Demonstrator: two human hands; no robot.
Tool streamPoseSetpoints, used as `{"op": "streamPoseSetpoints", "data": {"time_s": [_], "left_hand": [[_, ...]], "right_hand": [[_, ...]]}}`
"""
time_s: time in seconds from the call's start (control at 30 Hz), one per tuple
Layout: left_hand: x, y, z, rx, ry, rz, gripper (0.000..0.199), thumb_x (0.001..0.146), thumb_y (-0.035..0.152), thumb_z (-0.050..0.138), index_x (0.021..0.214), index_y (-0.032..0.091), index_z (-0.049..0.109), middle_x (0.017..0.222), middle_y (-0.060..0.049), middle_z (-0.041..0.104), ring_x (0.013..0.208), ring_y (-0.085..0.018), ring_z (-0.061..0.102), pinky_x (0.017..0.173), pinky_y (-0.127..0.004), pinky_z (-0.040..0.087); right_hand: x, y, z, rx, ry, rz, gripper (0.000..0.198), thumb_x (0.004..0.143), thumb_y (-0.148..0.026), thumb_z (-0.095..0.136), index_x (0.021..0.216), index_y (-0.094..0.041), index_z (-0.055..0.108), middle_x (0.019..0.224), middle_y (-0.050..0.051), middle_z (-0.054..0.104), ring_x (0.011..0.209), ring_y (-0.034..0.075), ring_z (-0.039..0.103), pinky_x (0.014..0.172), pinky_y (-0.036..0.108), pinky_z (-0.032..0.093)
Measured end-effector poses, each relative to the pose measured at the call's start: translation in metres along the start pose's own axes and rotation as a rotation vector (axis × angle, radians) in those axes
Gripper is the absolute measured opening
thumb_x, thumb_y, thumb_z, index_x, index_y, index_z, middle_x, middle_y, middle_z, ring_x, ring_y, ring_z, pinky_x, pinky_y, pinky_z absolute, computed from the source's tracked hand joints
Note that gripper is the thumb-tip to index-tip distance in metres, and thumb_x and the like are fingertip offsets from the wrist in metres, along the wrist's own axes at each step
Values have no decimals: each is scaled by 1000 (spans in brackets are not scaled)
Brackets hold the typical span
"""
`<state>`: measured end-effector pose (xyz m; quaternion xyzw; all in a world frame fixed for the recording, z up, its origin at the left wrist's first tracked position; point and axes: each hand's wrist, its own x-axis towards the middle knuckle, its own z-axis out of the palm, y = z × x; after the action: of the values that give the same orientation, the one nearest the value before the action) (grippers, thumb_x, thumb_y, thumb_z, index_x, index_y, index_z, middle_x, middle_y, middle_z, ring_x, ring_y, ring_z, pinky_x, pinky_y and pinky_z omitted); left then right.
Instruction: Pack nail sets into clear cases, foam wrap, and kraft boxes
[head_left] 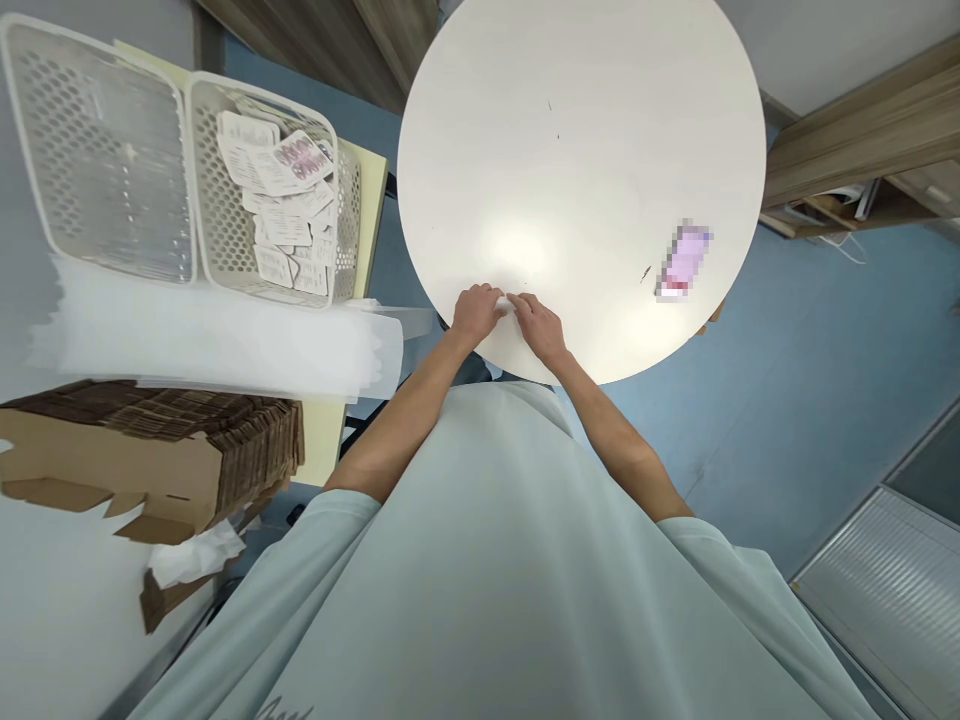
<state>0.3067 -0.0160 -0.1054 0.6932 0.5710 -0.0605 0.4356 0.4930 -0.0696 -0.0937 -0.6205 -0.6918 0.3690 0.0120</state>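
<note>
**White piece in both hands at table edge, mid-handling; supplies still stacked at left**

White piece sits between the hands at the near edge of the round table. Left hand: fingers closed on its left end. Right hand: fingertips pinched on its right end. Too small to tell what the piece is, or whether it's folded.

Progress: I'd call it one piece in work, not set down. Finished count can't be read from this view.

Stock left, all on the side table side:
- cards, loose heap in the right basket
- clear sheets, probably plastic, in the left basket
- white sheets, thick stack below the baskets
- cartons, brown, mostly flat, next to the sheets

Neither hand touches any of these. Purple item lies toward the table's right side, pixelated, can't identify; well apart from the right hand.
</note>
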Motion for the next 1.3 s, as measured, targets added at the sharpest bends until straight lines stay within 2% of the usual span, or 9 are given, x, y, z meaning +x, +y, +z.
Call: {"op": "streamPoseSetpoints", "data": {"time_s": [0.1, 0.3, 0.43, 0.6, 0.73, 0.83, 1.0, 1.13, 1.3], "left_hand": [[1, 4, 8, -41, 94, -77, 43, 104, 26, 71, 147, 17, 69, 144, -22, 71, 144, -46, 61, 123, -60, 48], [-15, -1, 23, -141, 275, -265, 61, 101, 38, 81, 154, 19, 58, 156, -25, 62, 151, -45, 58, 123, -56, 52], [-29, -8, 23, -208, 305, -336, 45, 104, 38, 76, 143, 21, 60, 141, -20, 73, 135, -39, 70, 118, -53, 57], [-32, -8, 23, -339, 188, -386, 20, 108, 37, 71, 122, 25, 63, 120, -13, 82, 118, -35, 78, 109, -52, 60], [-25, -1, 22, -406, 168, -353, 20, 107, 35, 72, 122, 27, 61, 124, -12, 82, 118, -34, 78, 108, -50, 60], [-19, 1, 18, -366, 151, -303, 25, 105, 31, 73, 126, 25, 60, 134, -15, 76, 120, -33, 76, 107, -49, 62], [-14, -5, 9, -311, 108, -222, 29, 101, 21, 73, 128, 25, 63, 138, -16, 69, 120, -34, 73, 108, -51, 62], [-10, -25, -5, -291, 151, -200, 32, 101, 20, 71, 131, 25, 64, 140, -16, 68, 126, -35, 71, 112, -52, 60], [-4, -70, -40, -270, 274, -269, 38, 101, 23, 70, 139, 25, 63, 141, -16, 70, 127, -36, 71, 116, -54, 58]], "right_hand": [[8, -1, -4, 3, 4, 6, 59, 116, -15, 37, 169, -26, 58, 166, 15, 65, 134, 31, 74, 118, 52, 60], [39, 3, -15, -28, 61, 18, 54, 111, -9, 47, 161, -16, 65, 168, 22, 59, 155, 37, 56, 128, 59, 51], [63, 15, -21, 51, -19, 57, 44, 108, -14, 62, 150, -18, 74, 154, 19, 67, 142, 37, 64, 122, 58, 59], [61, 17, -19, 68, -4, 105, 48, 108, -21, 63, 156, -21, 68, 149, 19, 67, 137, 39, 66, 115, 58, 62], [38, 2, -3, 87, 57, 250, 36, 107, -28, 67, 142, -21, 68, 142, 20, 70, 121, 37, 72, 105, 53, 65], [17, -12, 14, 211, 95, 409, 29, 107, -36, 69, 132, -21, 64, 126, 15, 77, 107, 32, 75, 99, 48, 65], [-1, -37, 32, 417, 209, 624, 21, 107, -42, 67, 116, -25, 58, 111, 10, 82, 101, 26, 78, 99, 41, 63], [20, -59, 36, 411, 217, 629, 19, 106, -42, 65, 112, -27, 56, 110, 9, 83, 102, 26, 78, 98, 41, 62], [82, -92, 46, 356, 148, 501, 15, 107, -38, 65, 113, -27, 56, 111, 9, 82, 104, 27, 78, 100, 43, 62]]}}
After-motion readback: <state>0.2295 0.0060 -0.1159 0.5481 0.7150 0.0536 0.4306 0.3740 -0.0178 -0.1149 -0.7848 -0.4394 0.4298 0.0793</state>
